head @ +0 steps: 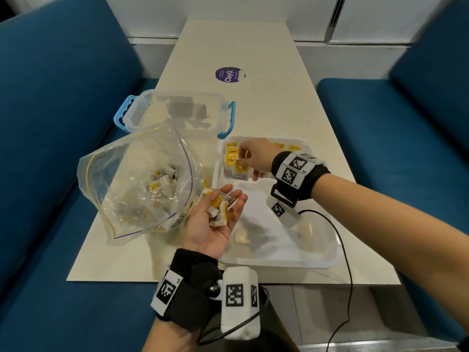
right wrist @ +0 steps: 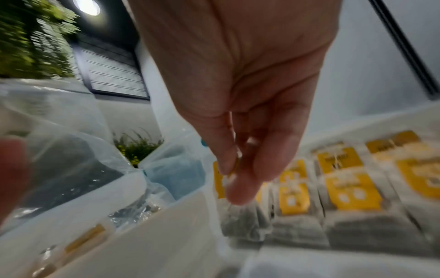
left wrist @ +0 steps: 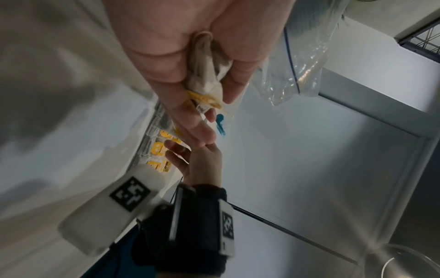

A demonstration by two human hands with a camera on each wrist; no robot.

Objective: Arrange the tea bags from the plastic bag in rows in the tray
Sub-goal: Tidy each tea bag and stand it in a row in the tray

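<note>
A white compartment tray (head: 279,263) lies on the table, with a row of yellow-tagged tea bags (head: 232,154) in its far section. My right hand (head: 243,162) pinches one tea bag (head: 239,171) by its tag over the left end of that row. In the right wrist view the fingertips (right wrist: 234,188) hold the tag while the tea bag (right wrist: 241,220) hangs beside the laid row (right wrist: 345,188). My left hand (head: 229,199) lies palm up beside the tray's left edge, carrying several tea bags (head: 218,209) on relaxed fingers, also seen as a bundle (left wrist: 204,71). The clear plastic bag (head: 142,184) with more tea bags stands open at the left.
A clear lidded box with blue handles (head: 177,110) stands behind the bag. A purple round sticker (head: 229,74) is further back on the table. Blue bench seats (head: 50,148) flank the table. A black cable (head: 347,262) runs from my right wrist over the tray's near right corner.
</note>
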